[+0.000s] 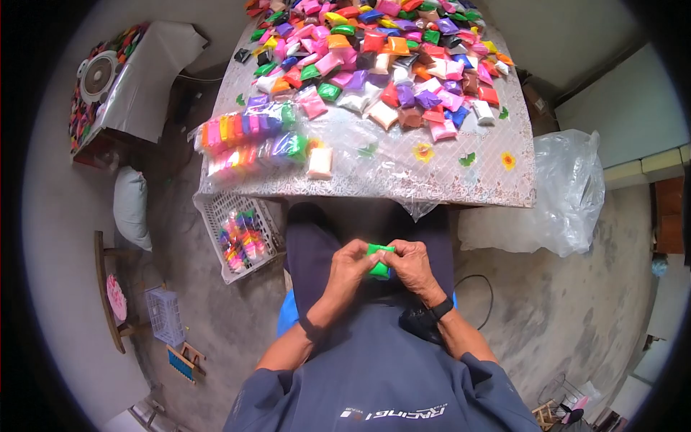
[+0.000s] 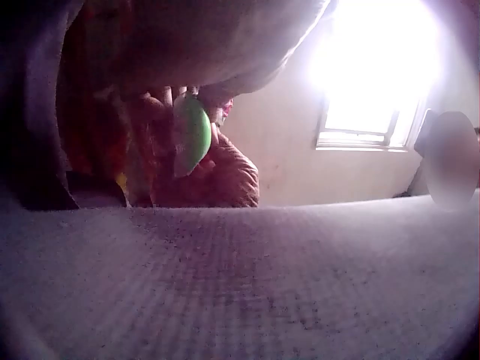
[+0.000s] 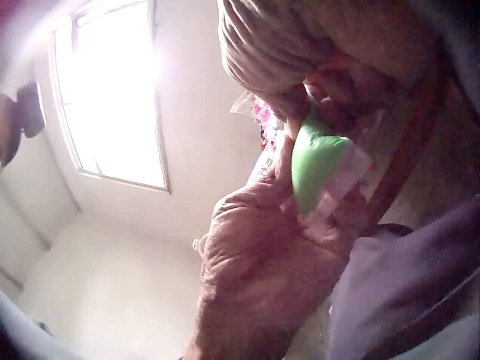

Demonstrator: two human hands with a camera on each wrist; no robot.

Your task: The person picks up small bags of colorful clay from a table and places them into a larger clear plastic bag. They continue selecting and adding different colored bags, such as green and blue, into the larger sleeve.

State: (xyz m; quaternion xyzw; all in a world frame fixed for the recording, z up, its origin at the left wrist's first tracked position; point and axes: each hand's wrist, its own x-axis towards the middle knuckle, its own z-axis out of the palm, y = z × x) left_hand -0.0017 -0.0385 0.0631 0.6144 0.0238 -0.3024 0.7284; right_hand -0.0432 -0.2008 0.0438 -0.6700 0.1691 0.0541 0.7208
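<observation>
Your left hand (image 1: 348,268), right hand (image 1: 410,266): fingers curled, both pinching green packet (image 1: 378,270) over your lap, near table (image 1: 475,176). Colored packets (image 1: 403,72) heaped on table; basket (image 1: 214,234) at your left.

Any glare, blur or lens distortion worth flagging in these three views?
Head: fisheye curvature, blackened corners, pillow-shaped green plastic packet fairly clear; left wrist: bright rectangular window blown out, upper left dark; right wrist: window overexposed too, packet slightly soft, upper-right corner shadowed.
</observation>
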